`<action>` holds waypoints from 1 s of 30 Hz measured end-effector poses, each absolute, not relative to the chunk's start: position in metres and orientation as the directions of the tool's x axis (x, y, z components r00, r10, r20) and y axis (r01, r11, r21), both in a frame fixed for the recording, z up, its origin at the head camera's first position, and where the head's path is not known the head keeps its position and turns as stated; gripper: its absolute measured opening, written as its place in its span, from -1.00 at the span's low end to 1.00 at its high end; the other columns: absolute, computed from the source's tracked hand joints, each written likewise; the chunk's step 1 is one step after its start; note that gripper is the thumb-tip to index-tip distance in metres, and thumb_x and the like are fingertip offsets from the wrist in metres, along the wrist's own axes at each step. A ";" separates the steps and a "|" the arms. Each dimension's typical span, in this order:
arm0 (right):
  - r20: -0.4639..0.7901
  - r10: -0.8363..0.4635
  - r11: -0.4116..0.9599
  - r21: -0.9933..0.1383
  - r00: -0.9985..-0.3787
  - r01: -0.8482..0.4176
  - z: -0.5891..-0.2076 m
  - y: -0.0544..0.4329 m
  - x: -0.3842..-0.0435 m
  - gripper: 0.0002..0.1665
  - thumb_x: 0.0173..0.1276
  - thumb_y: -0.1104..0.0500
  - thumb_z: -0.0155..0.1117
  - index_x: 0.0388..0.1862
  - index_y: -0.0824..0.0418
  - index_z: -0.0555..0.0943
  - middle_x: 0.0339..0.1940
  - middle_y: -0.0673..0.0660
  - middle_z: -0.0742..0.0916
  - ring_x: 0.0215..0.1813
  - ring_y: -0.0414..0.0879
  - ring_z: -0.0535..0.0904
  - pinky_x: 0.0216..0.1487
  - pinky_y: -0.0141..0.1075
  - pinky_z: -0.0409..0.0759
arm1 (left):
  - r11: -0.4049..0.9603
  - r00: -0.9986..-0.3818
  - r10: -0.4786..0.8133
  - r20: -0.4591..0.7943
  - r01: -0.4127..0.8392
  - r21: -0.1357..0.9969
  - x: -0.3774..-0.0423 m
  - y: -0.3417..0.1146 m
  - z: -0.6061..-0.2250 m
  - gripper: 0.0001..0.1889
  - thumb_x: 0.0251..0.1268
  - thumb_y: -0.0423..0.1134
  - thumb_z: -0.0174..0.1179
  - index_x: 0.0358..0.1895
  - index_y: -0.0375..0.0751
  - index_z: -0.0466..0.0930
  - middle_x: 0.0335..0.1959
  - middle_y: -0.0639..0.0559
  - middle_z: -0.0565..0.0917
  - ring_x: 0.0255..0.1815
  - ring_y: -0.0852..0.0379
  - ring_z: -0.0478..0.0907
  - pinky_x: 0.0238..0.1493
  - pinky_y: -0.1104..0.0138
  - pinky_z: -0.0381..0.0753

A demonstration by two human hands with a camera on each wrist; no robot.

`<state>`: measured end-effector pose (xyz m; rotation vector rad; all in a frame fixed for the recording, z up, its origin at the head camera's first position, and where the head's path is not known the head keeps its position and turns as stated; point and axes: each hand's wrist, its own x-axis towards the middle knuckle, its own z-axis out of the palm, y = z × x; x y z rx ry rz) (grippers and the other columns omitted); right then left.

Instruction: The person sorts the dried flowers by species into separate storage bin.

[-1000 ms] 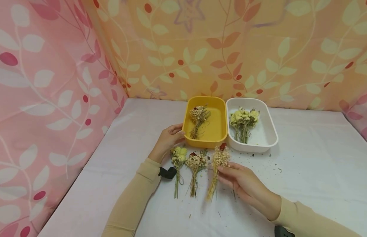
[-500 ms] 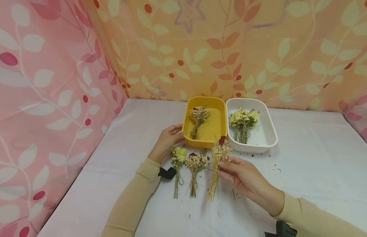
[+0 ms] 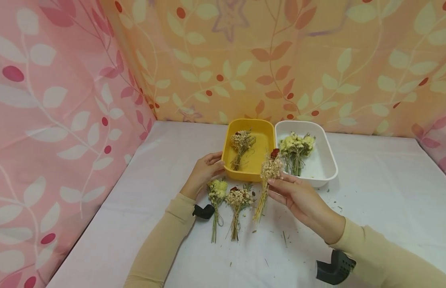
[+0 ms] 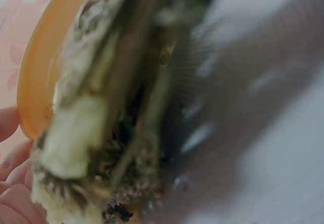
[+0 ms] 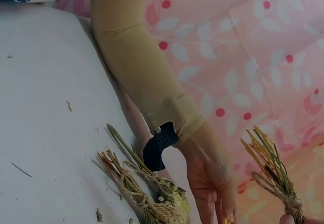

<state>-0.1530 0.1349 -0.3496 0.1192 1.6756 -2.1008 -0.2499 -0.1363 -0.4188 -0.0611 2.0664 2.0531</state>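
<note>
My right hand [image 3: 309, 202] pinches a dried flower bouquet [image 3: 271, 166] with cream blooms and a red flower on top. The bouquet is raised in front of the gap between two trays; its tied stems [image 5: 276, 171] show in the right wrist view. My left hand [image 3: 205, 170] grips the near left edge of the yellow tray [image 3: 259, 177], its thumb [image 4: 7, 123] at the rim. Below that hand lie a yellow-flowered bouquet [image 3: 217, 190] and a cream-and-red bouquet [image 3: 239, 198] on the table. Blurred flowers and stems fill much of the left wrist view.
One cream bouquet [image 3: 241, 141] lies inside the yellow tray. The white tray [image 3: 329, 166] beside it holds yellow-flowered bouquets [image 3: 296, 146]. Plant crumbs [image 3: 284, 238] are scattered over the white table. Patterned cloth [image 3: 208, 60] hangs behind and to the left.
My right hand has lifted the bouquet and moved it away from me, up toward the trays. The left hand stays at the yellow tray.
</note>
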 end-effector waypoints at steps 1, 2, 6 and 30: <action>-0.337 -0.289 -0.163 -0.905 -0.896 0.393 -0.349 0.135 -0.154 -0.04 0.53 0.21 0.13 0.62 0.37 -0.23 0.34 0.15 0.45 0.02 -0.37 0.67 0.20 -0.39 0.65 | 0.019 -0.973 0.128 -0.190 -0.189 0.982 -0.250 -0.136 -0.419 -0.48 0.46 -0.35 0.15 0.45 -0.20 0.36 0.41 -0.20 0.46 0.31 -0.19 0.53 0.26 0.15 0.64; -0.339 -0.286 -0.164 -0.904 -0.896 0.395 -0.348 0.135 -0.155 -0.02 0.53 0.21 0.13 0.62 0.36 -0.27 0.26 0.12 0.48 0.02 -0.36 0.67 0.21 -0.39 0.65 | 0.016 -0.974 0.128 -0.189 -0.189 0.982 -0.250 -0.136 -0.418 -0.48 0.46 -0.36 0.15 0.45 -0.20 0.36 0.41 -0.21 0.46 0.31 -0.19 0.53 0.26 0.15 0.64; -0.334 -0.283 -0.186 -0.901 -0.899 0.393 -0.345 0.135 -0.159 -0.03 0.54 0.23 0.11 0.62 0.35 -0.27 0.21 0.08 0.49 0.02 -0.36 0.66 0.21 -0.39 0.65 | 0.003 -0.974 0.130 -0.186 -0.187 0.982 -0.249 -0.136 -0.417 -0.48 0.46 -0.37 0.14 0.45 -0.24 0.34 0.41 -0.23 0.46 0.32 -0.20 0.52 0.27 0.17 0.63; -0.308 -0.266 -0.224 -0.902 -0.913 0.369 -0.340 0.124 -0.193 -0.57 0.50 0.33 0.13 0.27 0.43 0.34 -0.14 -0.02 0.67 -0.08 -0.29 0.71 0.12 -0.39 0.70 | -0.018 -0.975 0.150 -0.167 -0.172 0.985 -0.245 -0.136 -0.415 -0.47 0.47 -0.39 0.12 0.47 -0.28 0.31 0.44 -0.26 0.41 0.34 -0.23 0.49 0.29 0.16 0.62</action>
